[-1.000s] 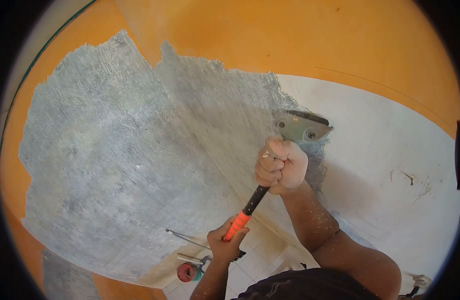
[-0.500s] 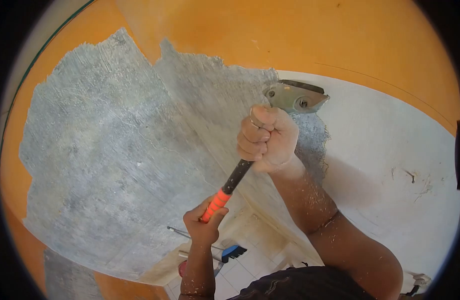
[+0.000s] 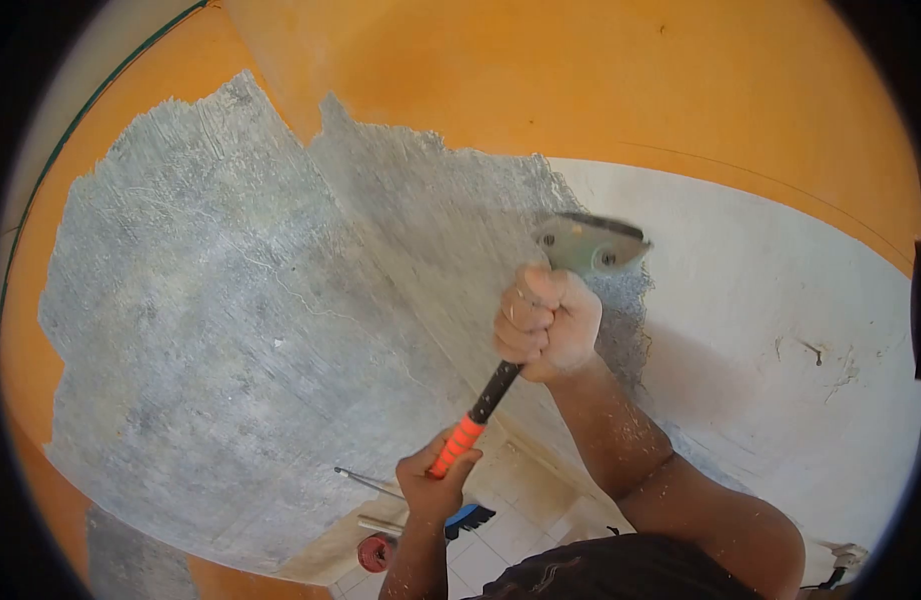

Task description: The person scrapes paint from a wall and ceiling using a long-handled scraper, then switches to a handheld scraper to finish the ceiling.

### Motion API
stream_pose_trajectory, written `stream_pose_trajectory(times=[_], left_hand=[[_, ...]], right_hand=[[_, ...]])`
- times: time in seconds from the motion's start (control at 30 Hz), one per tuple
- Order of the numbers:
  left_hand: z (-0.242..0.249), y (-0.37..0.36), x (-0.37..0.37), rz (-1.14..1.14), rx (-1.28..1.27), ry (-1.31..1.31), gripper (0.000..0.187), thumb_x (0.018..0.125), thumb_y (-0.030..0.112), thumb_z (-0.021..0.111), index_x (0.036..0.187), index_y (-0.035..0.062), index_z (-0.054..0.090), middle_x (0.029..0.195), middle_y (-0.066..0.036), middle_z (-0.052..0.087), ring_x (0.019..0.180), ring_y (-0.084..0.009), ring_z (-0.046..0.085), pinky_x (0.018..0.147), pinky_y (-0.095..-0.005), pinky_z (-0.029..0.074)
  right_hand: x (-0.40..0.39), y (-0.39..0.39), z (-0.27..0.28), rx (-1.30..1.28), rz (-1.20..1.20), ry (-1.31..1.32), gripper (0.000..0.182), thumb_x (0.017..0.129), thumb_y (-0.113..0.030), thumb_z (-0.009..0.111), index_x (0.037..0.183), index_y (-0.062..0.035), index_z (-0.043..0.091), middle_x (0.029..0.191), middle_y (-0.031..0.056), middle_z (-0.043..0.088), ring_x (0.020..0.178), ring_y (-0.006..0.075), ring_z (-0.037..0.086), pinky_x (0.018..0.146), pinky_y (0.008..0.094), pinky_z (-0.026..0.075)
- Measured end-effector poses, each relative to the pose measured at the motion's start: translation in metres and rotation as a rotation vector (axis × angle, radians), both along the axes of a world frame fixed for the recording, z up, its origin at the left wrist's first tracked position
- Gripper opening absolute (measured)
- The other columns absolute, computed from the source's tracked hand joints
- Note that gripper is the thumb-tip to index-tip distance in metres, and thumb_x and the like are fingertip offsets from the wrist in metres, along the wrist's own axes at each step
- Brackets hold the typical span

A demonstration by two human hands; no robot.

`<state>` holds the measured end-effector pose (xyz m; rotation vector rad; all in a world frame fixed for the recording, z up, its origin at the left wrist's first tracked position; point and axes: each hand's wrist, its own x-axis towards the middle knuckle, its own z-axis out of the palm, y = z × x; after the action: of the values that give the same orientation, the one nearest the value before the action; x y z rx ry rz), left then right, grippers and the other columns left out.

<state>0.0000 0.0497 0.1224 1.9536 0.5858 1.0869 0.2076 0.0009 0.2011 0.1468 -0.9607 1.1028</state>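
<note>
I hold a long-handled scraper with a wide metal head and a black and orange handle. Its head lies against the wall where bare grey plaster meets white paint. Close below the head, my right hand is wrapped round the shaft, its fingers coated in pale dust. My left hand grips the orange end of the handle, lower down. The scraper slants from lower left to upper right.
Orange paint covers the wall's upper part. On the tiled floor below are a blue brush head and a red round object. A hook or nail sticks out of the white area. A pipe fitting shows at lower right.
Both hands and the scraper have moved down the wall and slightly right at the handle end. More of the red round object shows beside my left forearm.
</note>
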Motion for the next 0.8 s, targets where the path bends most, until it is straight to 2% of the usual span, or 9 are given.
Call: stream_pose_trajectory(times=[0.1,0.13,0.17,0.23,0.33,0.43,0.57,0.67,0.8], left_hand=[[0.006,0.004,0.006,0.073,0.056,0.051,0.036,0.067,0.008,0.074,0.099,-0.0026,0.063,0.068,0.005,0.054,0.061,-0.0037,0.045,0.056,-0.0183,0.037],[0.007,0.014,0.006,0.042,-0.010,-0.073,0.035,0.067,0.006,0.073,0.099,-0.0029,0.063,0.068,0.004,0.054,0.061,-0.0038,0.045,0.056,-0.0175,0.037],[0.024,0.016,0.003,0.026,0.009,-0.047,0.035,0.068,0.007,0.073,0.099,-0.0032,0.063,0.070,0.004,0.055,0.061,-0.0041,0.045,0.056,-0.0168,0.036],[0.026,0.019,-0.002,0.032,0.063,-0.069,0.033,0.068,0.005,0.074,0.098,-0.0024,0.064,0.070,0.002,0.059,0.064,-0.0033,0.049,0.061,-0.0179,0.042],[-0.001,0.008,-0.001,-0.001,0.095,-0.067,0.033,0.067,0.005,0.074,0.098,-0.0013,0.064,0.068,0.003,0.057,0.063,-0.0027,0.048,0.060,-0.0176,0.042],[0.009,0.011,0.003,0.047,0.090,0.036,0.033,0.067,0.005,0.075,0.097,-0.0022,0.064,0.067,0.003,0.056,0.062,-0.0031,0.047,0.058,-0.0177,0.041],[0.022,0.027,0.001,0.037,0.123,-0.062,0.035,0.066,0.007,0.076,0.099,-0.0009,0.064,0.066,0.003,0.055,0.061,-0.0027,0.047,0.058,-0.0170,0.040],[-0.001,0.015,0.002,0.004,0.102,-0.033,0.036,0.066,0.007,0.076,0.100,-0.0004,0.063,0.067,0.002,0.056,0.061,-0.0030,0.047,0.058,-0.0172,0.041],[-0.004,0.020,0.013,0.042,0.082,0.026,0.036,0.067,0.008,0.075,0.100,0.0000,0.063,0.066,0.004,0.055,0.060,-0.0028,0.047,0.058,-0.0170,0.040]], right_hand=[[0.006,0.006,0.008,0.038,0.079,-0.020,0.036,0.087,-0.027,0.041,0.055,-0.0161,0.028,0.046,-0.0038,0.027,0.037,0.0091,0.025,0.035,0.0257,0.023],[0.006,0.008,0.018,0.036,0.036,-0.049,0.036,0.087,-0.028,0.041,0.056,-0.0168,0.028,0.047,-0.0040,0.027,0.037,0.0092,0.025,0.036,0.0254,0.023],[0.004,0.011,0.020,0.035,0.036,-0.041,0.036,0.087,-0.028,0.041,0.056,-0.0168,0.028,0.047,-0.0040,0.027,0.037,0.0092,0.025,0.036,0.0254,0.023],[0.001,0.014,0.024,0.119,0.022,0.001,0.035,0.087,-0.026,0.041,0.056,-0.0169,0.028,0.047,-0.0037,0.027,0.038,0.0089,0.025,0.036,0.0254,0.023],[0.002,0.007,0.000,0.137,0.065,0.018,0.034,0.088,-0.023,0.039,0.056,-0.0162,0.028,0.047,-0.0033,0.027,0.038,0.0086,0.024,0.035,0.0254,0.022],[0.006,0.011,0.004,0.178,0.068,-0.042,0.034,0.088,-0.022,0.038,0.056,-0.0156,0.028,0.047,-0.0029,0.027,0.037,0.0083,0.023,0.035,0.0251,0.022],[0.003,0.019,0.020,0.224,0.047,-0.016,0.035,0.090,-0.024,0.038,0.057,-0.0150,0.028,0.047,-0.0024,0.027,0.037,0.0088,0.024,0.034,0.0248,0.022],[0.003,0.013,0.003,0.195,0.098,0.024,0.029,0.087,-0.019,0.036,0.059,-0.0151,0.030,0.048,-0.0040,0.027,0.037,0.0081,0.024,0.035,0.0239,0.021],[0.010,0.016,0.006,0.138,0.074,-0.059,0.031,0.088,-0.021,0.038,0.059,-0.0146,0.030,0.048,-0.0035,0.027,0.038,0.0082,0.025,0.035,0.0238,0.023]])
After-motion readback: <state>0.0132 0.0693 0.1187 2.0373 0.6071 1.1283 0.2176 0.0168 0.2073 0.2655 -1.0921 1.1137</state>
